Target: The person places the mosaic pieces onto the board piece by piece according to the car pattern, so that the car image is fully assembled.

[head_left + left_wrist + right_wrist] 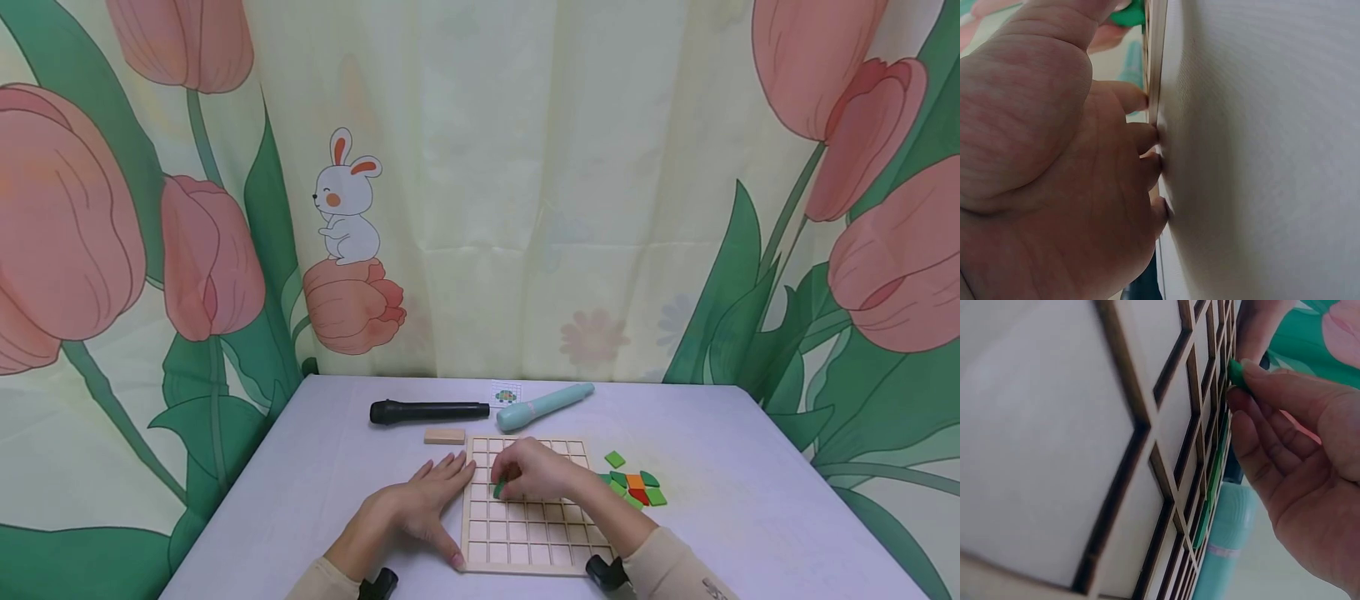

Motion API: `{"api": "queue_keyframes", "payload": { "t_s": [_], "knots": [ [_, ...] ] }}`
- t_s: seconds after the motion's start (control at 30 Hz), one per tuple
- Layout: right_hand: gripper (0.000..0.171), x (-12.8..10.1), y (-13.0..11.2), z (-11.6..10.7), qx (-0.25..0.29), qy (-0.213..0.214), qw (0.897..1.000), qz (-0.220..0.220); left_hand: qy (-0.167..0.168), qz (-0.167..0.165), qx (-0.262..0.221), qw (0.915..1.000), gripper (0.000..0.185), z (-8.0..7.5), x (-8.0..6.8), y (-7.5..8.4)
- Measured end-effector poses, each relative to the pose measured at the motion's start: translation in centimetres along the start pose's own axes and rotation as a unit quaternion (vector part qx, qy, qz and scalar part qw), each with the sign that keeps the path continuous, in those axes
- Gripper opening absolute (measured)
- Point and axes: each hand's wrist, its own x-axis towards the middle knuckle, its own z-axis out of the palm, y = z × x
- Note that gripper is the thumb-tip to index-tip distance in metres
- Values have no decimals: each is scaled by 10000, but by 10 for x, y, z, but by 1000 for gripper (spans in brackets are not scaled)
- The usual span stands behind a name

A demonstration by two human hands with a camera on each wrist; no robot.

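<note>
A pale wooden grid board lies on the white table in front of me. My right hand is over the board's upper left part and pinches a small green tile against the grid; in the right wrist view the green tile sits between fingertips at the grid board. My left hand lies flat with straight fingers against the board's left edge; in the left wrist view its fingertips touch the board's edge.
Loose tiles in green, orange and red lie right of the board. Behind the board are a black microphone, a mint-green pen-shaped tool, a small picture card and a wooden block. A flowered curtain hangs behind.
</note>
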Motion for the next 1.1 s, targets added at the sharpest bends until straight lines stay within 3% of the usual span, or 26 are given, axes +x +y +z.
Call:
{"api": "queue_keyframes", "payload": {
  "t_s": [1.1],
  "knots": [
    [14, 5, -3, 6, -750, 25, 9972, 48, -13, -1, 107, 9999, 136, 2, 2, -2]
  ]
}}
